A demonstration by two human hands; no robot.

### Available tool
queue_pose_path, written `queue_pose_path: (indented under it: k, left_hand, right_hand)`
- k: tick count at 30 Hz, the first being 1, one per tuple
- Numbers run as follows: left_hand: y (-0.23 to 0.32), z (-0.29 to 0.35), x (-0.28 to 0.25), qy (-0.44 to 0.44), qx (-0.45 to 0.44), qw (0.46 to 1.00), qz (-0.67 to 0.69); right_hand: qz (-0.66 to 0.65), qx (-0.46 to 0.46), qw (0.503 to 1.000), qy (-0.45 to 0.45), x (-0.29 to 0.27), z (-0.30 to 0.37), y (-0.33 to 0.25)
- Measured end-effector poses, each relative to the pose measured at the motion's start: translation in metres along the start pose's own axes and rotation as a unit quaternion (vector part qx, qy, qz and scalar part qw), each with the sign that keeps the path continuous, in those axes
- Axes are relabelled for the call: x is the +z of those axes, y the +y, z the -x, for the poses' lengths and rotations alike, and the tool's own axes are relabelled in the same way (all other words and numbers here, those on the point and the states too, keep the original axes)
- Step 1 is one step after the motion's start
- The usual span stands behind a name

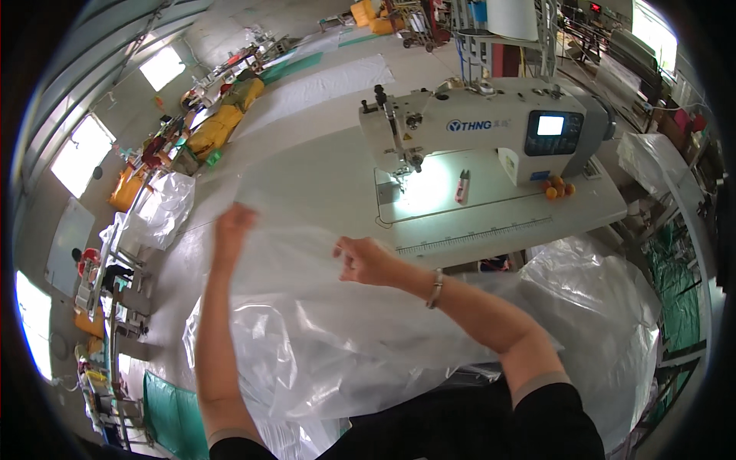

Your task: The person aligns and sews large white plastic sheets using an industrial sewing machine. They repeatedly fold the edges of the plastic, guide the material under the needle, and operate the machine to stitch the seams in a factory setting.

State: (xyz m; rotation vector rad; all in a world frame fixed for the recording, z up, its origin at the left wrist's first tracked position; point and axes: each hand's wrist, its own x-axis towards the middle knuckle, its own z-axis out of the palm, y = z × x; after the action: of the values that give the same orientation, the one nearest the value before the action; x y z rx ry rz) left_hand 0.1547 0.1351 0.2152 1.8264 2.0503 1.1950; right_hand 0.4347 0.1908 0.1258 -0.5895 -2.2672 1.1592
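A clear plastic sheet [330, 330] lies across my lap and rises over the near edge of the sewing table [299, 176]. My left hand [234, 226], somewhat blurred, is closed at the sheet's upper left edge. Farther right, my right hand [368, 261] is closed in a pinch on the same edge, with a bracelet [435, 289] on its wrist. Between them the film looks stretched and hazy. Beyond my right hand stands a white sewing machine [468, 126], its lamp lighting the needle area. Small thread snips [462, 187] lie on the table by the needle.
Several small orange and red balls [558, 187] sit at the machine's base. A ruler strip [475, 236] runs along the table's near edge. More clear plastic [590, 307] bulges at the right, beside a metal frame [694, 253]. Cluttered benches [115, 307] line the left wall.
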Motion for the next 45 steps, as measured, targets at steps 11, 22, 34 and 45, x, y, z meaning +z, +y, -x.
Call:
queue_pose_path:
  k: [11, 22, 34, 45]
  left_hand:
    - [-0.187, -0.001, -0.243, 0.408, -0.161, 0.817, -0.374]
    - [0.111, 0.041, 0.101, -0.261, 0.187, 0.947, -0.019]
    - [-0.009, 0.058, 0.108, -0.324, -0.002, 0.922, -0.209]
    - [-0.125, 0.085, 0.01, -0.242, -0.094, 0.942, -0.214]
  right_hand:
    - [0.227, 0.079, 0.958, 0.159, -0.139, 0.117, 0.041]
    - [0.124, 0.105, 0.93, 0.329, -0.103, 0.13, 0.09]
    - [0.203, 0.269, 0.897, 0.285, -0.077, 0.263, 0.097]
    - [-0.366, 0.327, 0.827, 0.273, 0.035, 0.26, 0.084]
